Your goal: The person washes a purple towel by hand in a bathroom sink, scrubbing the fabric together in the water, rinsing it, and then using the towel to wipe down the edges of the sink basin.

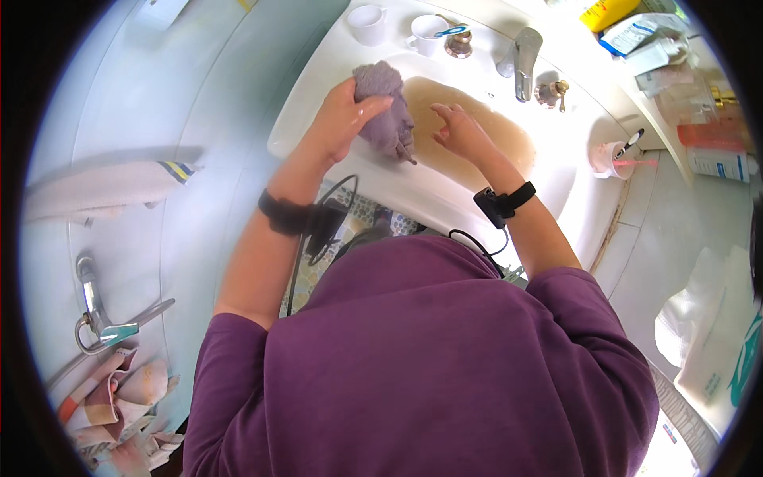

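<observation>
A wet, purple-grey cloth (pixel 381 119) is bunched at the left rim of a white washbasin (pixel 310 113). My left hand (pixel 340 116) grips it, thumb across the front. Brownish water (pixel 471 119) stands in the bowl. Over this water is my right hand (pixel 462 131), fingers slightly bent and apart, with nothing in it. A small gap separates the right hand from the cloth. Behind the bowl stands a metal faucet (pixel 527 62), with one bronze-coloured tap handle (pixel 459 45) on its left and another tap handle (pixel 552 93) on its right.
White cups (pixel 368 25) stand on the basin's back left corner; one cup (pixel 426 36) holds a blue toothbrush (pixel 452 31). Another cup (pixel 611 160) with toothbrushes is at right. A shelf of bottles (pixel 715 136) lines the right. Towels (pixel 119 188) hang left, near a wall faucet (pixel 92 298).
</observation>
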`<state>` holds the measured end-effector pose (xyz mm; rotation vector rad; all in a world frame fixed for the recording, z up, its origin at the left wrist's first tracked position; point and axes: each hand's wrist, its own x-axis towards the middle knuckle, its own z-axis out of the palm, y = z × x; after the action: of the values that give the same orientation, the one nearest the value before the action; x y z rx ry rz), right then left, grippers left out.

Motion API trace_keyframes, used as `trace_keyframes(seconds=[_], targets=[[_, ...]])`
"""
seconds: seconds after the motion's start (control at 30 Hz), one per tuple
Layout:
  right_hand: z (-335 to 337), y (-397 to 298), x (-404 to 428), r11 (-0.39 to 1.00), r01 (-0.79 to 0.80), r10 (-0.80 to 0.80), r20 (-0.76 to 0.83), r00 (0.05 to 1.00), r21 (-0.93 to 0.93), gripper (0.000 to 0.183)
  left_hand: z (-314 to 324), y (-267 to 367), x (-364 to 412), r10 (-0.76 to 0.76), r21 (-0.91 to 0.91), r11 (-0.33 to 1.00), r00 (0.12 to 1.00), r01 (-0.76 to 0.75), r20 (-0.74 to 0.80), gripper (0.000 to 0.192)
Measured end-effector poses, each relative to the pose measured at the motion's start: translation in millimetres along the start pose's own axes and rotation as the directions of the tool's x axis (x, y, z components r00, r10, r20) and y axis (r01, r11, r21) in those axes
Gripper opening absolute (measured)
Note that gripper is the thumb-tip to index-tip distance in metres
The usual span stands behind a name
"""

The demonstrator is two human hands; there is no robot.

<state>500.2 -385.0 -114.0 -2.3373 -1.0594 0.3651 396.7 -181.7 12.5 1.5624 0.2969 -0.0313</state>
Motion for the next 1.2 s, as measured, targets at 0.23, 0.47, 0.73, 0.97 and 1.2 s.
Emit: trace_keyframes(seconds=[0.23, 0.47, 0.73, 0.97, 1.2], targets=[[-26.4, -15.9, -25.1, 0.804, -0.198, 0.312, -0.115, 0.943, 0.561, 0.054, 42.1, 3.2, 32.6, -0.082, -0.432, 0.892, 0.987, 0.134, 0.136, 0.029], [-43.4, -30.5, -28.8, 0.932, -0.139, 0.251, -0.319, 0.914, 0.335, 0.053, 71.3, -42.8, 41.8, -0.211, -0.535, 0.756, 0.914, 0.378, 0.348, 0.028], [-114.5, -58.1, -16.4, 1.000, 0.022, -0.014, -0.548, 0.836, 0.008, 0.047, 27.0, -26.6, 40.1, -0.156, -0.326, 0.922, 0.971, 0.208, 0.178, 0.034], [-27.8, -0.9, -11.5, 0.949, -0.033, -0.038, -0.219, 0.975, -0.313, 0.045, -32.4, -87.0, 10.8, -0.421, -0.387, 0.821, 0.903, 0.419, 0.084, 0.029], [72.2, 65.0, -15.9, 0.829, -0.266, 0.325, 0.037, 0.945, -0.492, 0.044, -48.0, -88.8, -4.5, -0.413, -0.391, 0.834, 0.910, 0.390, 0.027, 0.026]])
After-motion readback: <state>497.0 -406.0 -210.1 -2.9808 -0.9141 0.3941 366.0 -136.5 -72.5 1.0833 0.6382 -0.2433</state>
